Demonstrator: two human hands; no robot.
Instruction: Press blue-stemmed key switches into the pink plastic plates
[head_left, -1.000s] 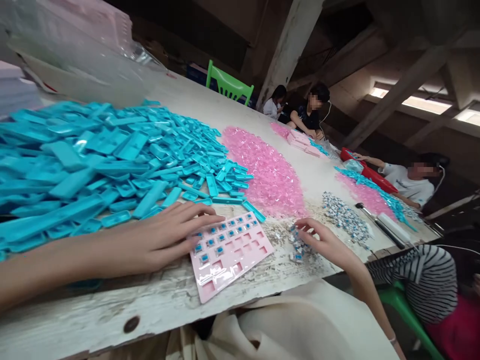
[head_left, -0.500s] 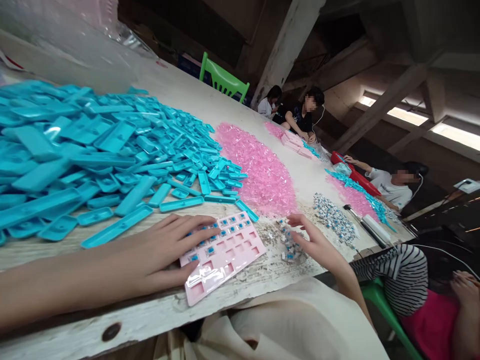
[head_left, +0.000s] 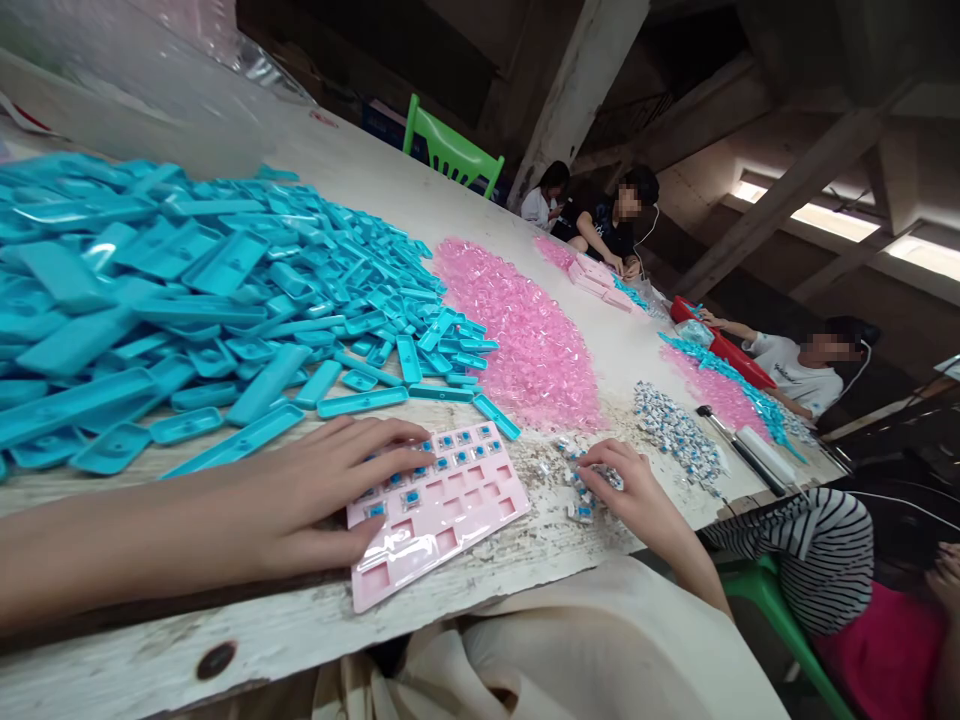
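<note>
A pink tray lies flat near the front edge of the worn white table, its long axis running from the lower left up toward the upper right, so that one short end points at the pile of pink pieces and the other at the table's near edge. Small blue-topped switches fill the cells along its far side, while the cells on the near side are bare. The left hand rests palm down on the tray's left end, fingers spread flat and loose over the filled cells, gripping nothing. The right hand is curled narrow just to the right of the tray, its fingertips pinched down into a small heap of loose switches; whether a switch is actually held between them cannot be told. A large heap of blue plastic shells covers the table to the left, reaching almost to the tray's far edge. Farther right lies another scatter of switches and a white-handled tool. A person in a striped sleeve sits close on the right, and 3 more people sit at the table's far end near a green chair
</note>
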